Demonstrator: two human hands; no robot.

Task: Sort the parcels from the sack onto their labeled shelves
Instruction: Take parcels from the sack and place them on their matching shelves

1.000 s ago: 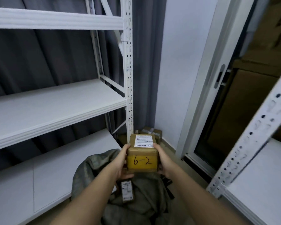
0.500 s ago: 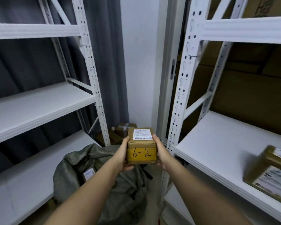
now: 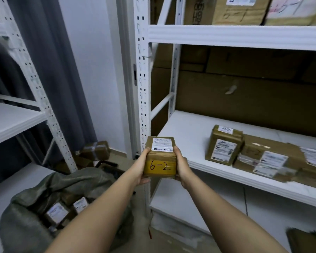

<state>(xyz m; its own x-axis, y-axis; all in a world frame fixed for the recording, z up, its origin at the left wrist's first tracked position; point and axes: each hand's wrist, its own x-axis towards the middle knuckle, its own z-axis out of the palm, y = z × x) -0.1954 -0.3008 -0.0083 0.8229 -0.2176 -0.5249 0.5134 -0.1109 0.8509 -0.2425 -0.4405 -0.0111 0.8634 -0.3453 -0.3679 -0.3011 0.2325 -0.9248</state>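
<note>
A small brown parcel (image 3: 161, 157) with a white label on top and "6-2" on a yellow patch is held at chest height between both hands. My left hand (image 3: 141, 166) grips its left side and my right hand (image 3: 182, 166) its right side. It hovers in front of the white upright post (image 3: 141, 99) of the right rack, just left of the middle shelf (image 3: 188, 136). That shelf carries other brown parcels (image 3: 224, 145). The grey-green sack (image 3: 49, 203) lies open on the floor at lower left with several labelled parcels inside.
A second white rack (image 3: 13, 121) stands on the left before a grey curtain. Taped boxes (image 3: 97, 150) sit on the floor in the corner. Larger cartons (image 3: 239, 10) marked "6-1" fill the right rack's top shelf. A lower shelf (image 3: 199, 203) lies beneath.
The view has swung right from the left rack to the right rack. The parcel stays gripped in both hands, now beside the right rack's middle shelf. The sack has shifted to lower left.
</note>
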